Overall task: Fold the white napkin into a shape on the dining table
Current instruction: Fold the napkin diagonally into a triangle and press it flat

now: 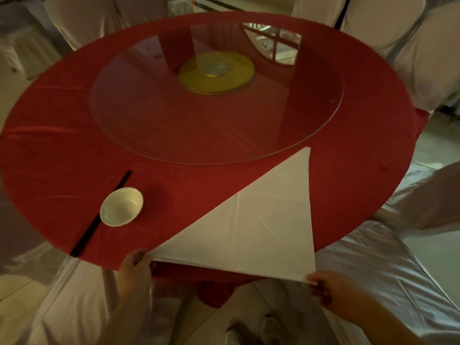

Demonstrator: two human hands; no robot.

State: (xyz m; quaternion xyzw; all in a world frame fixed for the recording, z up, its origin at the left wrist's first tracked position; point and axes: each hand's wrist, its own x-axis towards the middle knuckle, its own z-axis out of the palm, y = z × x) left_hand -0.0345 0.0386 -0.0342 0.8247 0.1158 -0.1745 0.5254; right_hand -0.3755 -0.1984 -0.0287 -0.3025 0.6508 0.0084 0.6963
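Note:
The white napkin (263, 220) lies folded into a triangle on the red tablecloth of the round dining table (62, 150). Its far tip points toward the glass turntable, and its long base runs along the near table edge. My left hand (135, 267) pinches the napkin's near-left corner at the table edge. At the near-right corner, which hangs just past the edge, my right hand (323, 285) pinches the cloth.
A small white bowl (121, 206) sits left of the napkin, with black chopsticks (99, 215) lying beneath and beside it. A glass turntable (216, 95) with a yellow hub (216, 72) fills the table's middle. White-covered chairs (373, 282) ring the table.

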